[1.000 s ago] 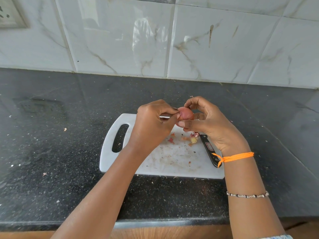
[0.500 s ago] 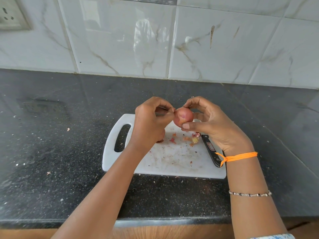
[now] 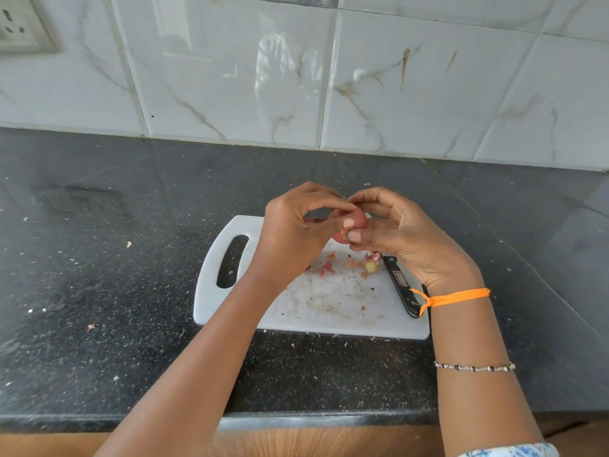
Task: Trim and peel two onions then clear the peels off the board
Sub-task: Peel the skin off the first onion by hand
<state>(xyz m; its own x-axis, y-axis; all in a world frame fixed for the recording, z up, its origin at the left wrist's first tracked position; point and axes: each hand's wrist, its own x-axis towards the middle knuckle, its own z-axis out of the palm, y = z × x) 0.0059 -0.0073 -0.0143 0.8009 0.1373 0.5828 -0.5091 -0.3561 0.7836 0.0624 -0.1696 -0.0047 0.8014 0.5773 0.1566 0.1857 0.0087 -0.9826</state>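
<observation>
Both hands have closed in: left hand (image 3: 293, 225) and right hand (image 3: 395, 232) pinch the onion (image 3: 354, 222) above the board (image 3: 329, 301); slippery skin could drop it.

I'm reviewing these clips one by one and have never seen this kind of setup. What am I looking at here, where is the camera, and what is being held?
There is no machine here: a person works with two bare hands. The single picture comes from a wide-angle camera worn on the person's head, looking forward and down, so the arms reach in from the bottom edge.

Both the left hand and the right hand hold one small reddish onion between their fingertips, lifted above a white cutting board. The fingers pinch at its skin, which fits peeling.

On the board lie bits of onion peel, a cut-off end piece and a black-handled knife, partly hidden by the right wrist. The board sits on a dark speckled counter against a tiled wall.
</observation>
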